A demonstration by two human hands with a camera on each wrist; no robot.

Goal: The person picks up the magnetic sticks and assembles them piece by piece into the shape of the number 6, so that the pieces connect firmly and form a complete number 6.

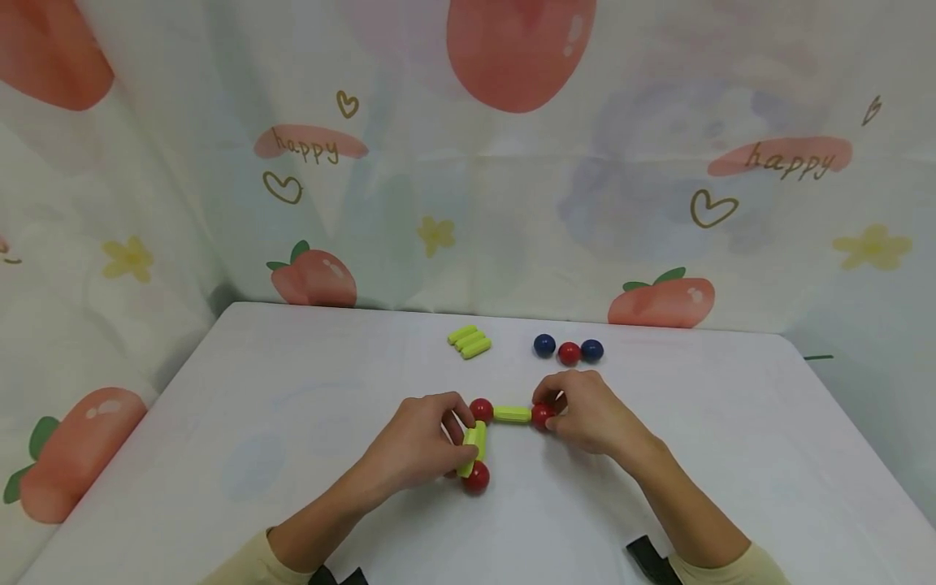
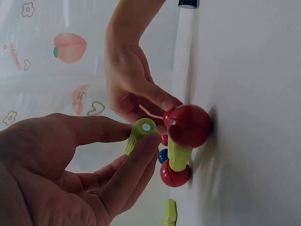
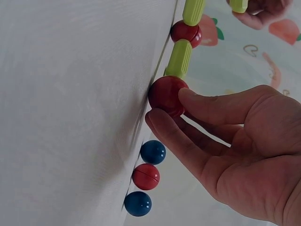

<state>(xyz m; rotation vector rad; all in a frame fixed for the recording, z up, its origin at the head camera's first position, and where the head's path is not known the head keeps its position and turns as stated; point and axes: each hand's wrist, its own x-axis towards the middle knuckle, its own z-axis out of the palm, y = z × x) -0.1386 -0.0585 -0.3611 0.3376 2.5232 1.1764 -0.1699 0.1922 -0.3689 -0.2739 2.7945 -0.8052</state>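
Observation:
In my left hand (image 1: 417, 443) I pinch a yellow-green magnetic rod (image 2: 144, 127) between thumb and fingers; a pale round disc shows on its end. That rod is held just beside an L of balls and rods on the table. The L has a near red ball (image 1: 477, 479), a rod (image 1: 481, 439), a corner red ball (image 1: 481, 409), another rod (image 1: 512, 415) and a right-hand red ball (image 1: 541, 417). My right hand (image 1: 592, 410) pinches that last ball with thumb and fingers, clearest in the right wrist view.
Several loose yellow-green rods (image 1: 470, 342) lie side by side further back. To their right sit a blue ball (image 1: 544, 345), a red ball (image 1: 569, 353) and a second blue ball (image 1: 592, 351). A patterned curtain (image 1: 468, 203) hangs behind the white table (image 1: 292, 390).

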